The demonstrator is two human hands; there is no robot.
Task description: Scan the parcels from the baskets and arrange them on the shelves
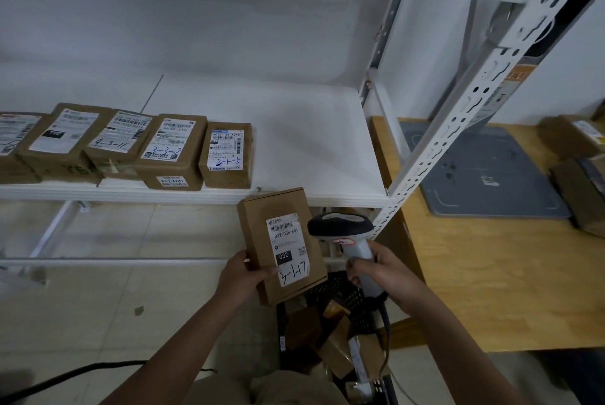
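Head cam view: a row of parcels (170,152) is already lined up along the front edge of the shelf (294,143), toward its left end. Just below that edge the left hand (244,275) grips another parcel (281,244), label up. The right hand (383,270) is wrapped round the scanner (347,231) handle, with the scanner's head right beside the label. The basket (343,293) underneath has more boxes in it, so I'd guess there's plenty left.

Matt cardboard parcel (281,244), paper label (288,249)
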